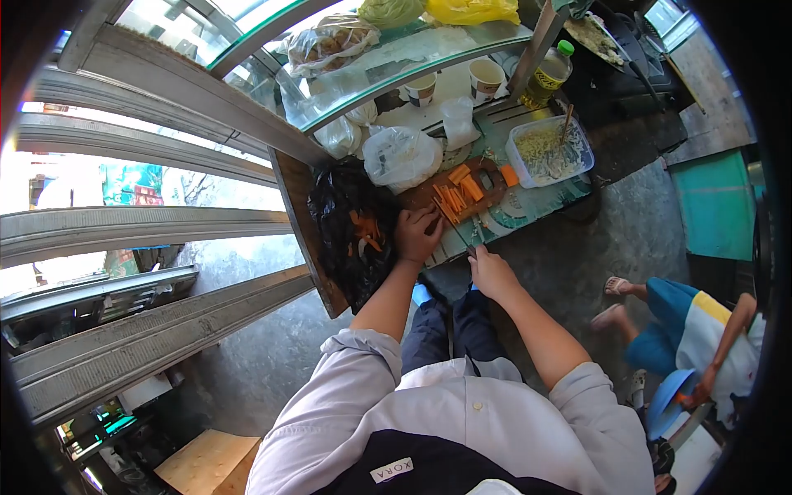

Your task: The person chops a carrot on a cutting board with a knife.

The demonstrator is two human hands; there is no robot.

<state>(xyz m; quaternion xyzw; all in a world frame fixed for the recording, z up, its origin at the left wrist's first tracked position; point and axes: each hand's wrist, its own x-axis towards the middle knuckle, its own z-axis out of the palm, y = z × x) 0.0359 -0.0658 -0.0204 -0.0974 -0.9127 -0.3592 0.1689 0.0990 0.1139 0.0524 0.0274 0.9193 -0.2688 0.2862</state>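
Orange carrot sticks (450, 200) lie on a brown wooden cutting board (487, 202) with a handle hole. My right hand (492, 272) is closed around the handle of a knife (459, 233), whose thin blade slants up and left beside the sticks. At the board's left edge, my left hand (418, 234) has its fingers curled and pressed by the ends of the carrot; the fingertips are partly hidden. A larger carrot piece (510, 176) sits beyond the handle hole. Left of my left hand, a black plastic bag (342, 198) holds orange carrot scraps (365, 231).
A plastic tub (587, 161) of shredded food with a utensil stands right of the board. Behind are clear plastic bags (402, 157), paper cups (485, 78), a yellow oil bottle (549, 76) and a glass shelf (412, 58). A seated person (701, 330) holds a blue basin (667, 404) at right.
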